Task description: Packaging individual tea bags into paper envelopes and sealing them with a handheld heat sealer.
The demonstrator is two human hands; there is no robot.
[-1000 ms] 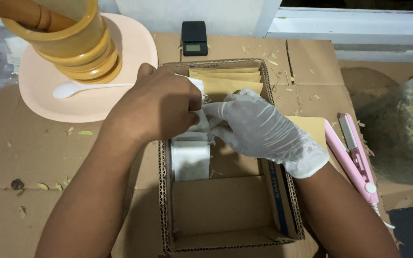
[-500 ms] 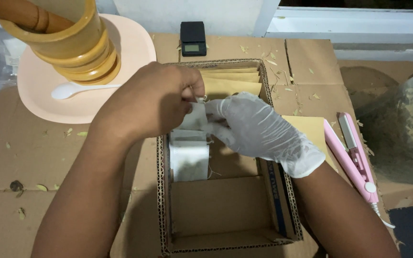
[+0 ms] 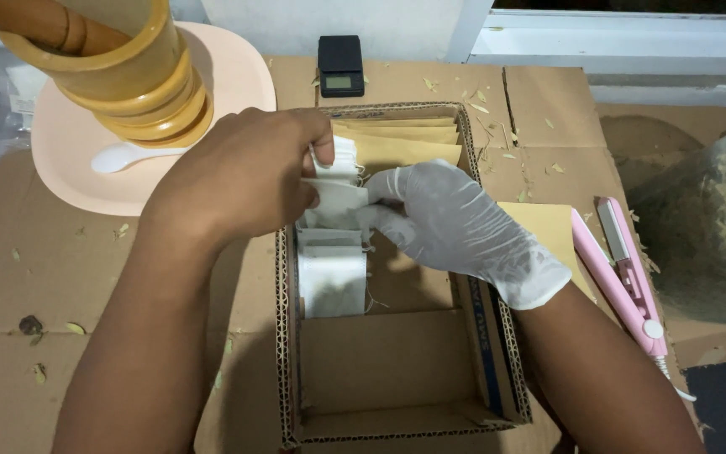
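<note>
Two hands work a stack of small white sachets over an open cardboard box.

Both meet above the box's upper half: the bare left hand (image 3: 241,172) is curled nearly closed, thumb and forefinger pinching the top of the white sachets (image 3: 335,181), while the gloved right hand (image 3: 455,223) cups the stack from the side, fingers bent round its lower edge. More sachets stand in a row (image 3: 332,273) along the left wall of the cardboard box (image 3: 497,370), and tan envelopes (image 3: 405,139) lean at its far end. To my eye, a light pinch near the top edge and steady support underneath should keep the flimsy pieces aligned and their thin strings from snagging. A pink heat sealer (image 3: 619,269) lies to the right on the cardboard-covered counter (image 3: 10,286).
</note>
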